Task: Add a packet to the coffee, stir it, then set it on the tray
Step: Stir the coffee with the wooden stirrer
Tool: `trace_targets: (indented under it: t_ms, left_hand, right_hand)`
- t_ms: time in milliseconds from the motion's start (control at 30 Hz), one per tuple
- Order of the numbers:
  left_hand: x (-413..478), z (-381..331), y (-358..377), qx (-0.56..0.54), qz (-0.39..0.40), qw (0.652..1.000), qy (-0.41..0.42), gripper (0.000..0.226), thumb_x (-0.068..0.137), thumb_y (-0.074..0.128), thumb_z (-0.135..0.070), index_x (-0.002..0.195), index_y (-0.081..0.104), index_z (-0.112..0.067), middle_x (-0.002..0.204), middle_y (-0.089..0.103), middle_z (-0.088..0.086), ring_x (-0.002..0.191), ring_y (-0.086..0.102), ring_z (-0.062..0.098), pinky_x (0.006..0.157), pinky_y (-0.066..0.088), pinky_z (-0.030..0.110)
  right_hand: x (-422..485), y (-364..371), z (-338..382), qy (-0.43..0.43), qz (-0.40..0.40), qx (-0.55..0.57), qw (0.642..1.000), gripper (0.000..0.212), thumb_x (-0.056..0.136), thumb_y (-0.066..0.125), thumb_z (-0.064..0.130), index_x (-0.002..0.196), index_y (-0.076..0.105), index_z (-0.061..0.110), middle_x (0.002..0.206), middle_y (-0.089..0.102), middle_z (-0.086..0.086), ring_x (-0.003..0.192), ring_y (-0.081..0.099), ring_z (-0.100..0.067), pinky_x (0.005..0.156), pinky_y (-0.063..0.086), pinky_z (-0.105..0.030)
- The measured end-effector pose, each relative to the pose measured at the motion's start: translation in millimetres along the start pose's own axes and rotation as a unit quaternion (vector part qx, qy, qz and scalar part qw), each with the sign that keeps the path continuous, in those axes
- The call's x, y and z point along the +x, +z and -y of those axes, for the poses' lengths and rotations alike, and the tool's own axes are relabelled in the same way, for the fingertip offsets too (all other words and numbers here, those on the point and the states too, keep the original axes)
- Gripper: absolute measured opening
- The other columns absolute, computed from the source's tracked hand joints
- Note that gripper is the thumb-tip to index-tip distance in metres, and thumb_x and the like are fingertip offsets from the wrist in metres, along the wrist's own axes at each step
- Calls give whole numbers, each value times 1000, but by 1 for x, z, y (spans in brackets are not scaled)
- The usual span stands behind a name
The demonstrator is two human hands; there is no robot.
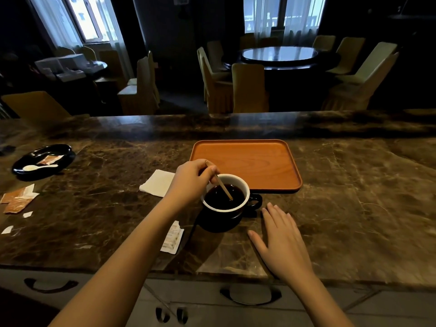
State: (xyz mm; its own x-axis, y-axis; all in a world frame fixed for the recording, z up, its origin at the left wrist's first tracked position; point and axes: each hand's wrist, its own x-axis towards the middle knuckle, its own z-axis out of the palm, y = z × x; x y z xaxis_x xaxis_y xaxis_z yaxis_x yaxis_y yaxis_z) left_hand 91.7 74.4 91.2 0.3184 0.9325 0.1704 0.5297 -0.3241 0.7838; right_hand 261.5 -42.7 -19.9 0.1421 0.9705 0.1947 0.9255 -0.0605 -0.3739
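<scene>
A black cup (219, 220) with a white inside holds dark coffee and stands on the marble counter, its handle pointing right. My left hand (191, 179) is pinched on a thin wooden stir stick (223, 186) whose lower end dips into the coffee. My right hand (282, 241) lies flat on the counter just right of the cup, fingers spread, holding nothing. An orange tray (247, 147) sits bare right behind the cup. A torn white packet (172, 238) lies by the cup's left side, under my left forearm.
A folded white napkin (157, 182) lies left of the cup. Torn orange packets (17, 199) and paper scraps sit at the far left. A black dish (42, 161) with a white spoon and a packet stands at the back left. Drawers with handles run below the counter edge.
</scene>
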Motion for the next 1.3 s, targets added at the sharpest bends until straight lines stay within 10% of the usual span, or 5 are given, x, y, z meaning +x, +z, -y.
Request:
trace_targets:
  t_ms: [1300]
  left_hand:
    - [9,22,-16,91,-46,995,13,13,89,51,-24,82,62,-22,69,61,-15,66,61,2,56,40,13]
  right_hand:
    - [2,3,-3,-1,-8,-9,1000,68,90,35,57,144,25,17,156,20,-1,143,11,-13,115,0,-31]
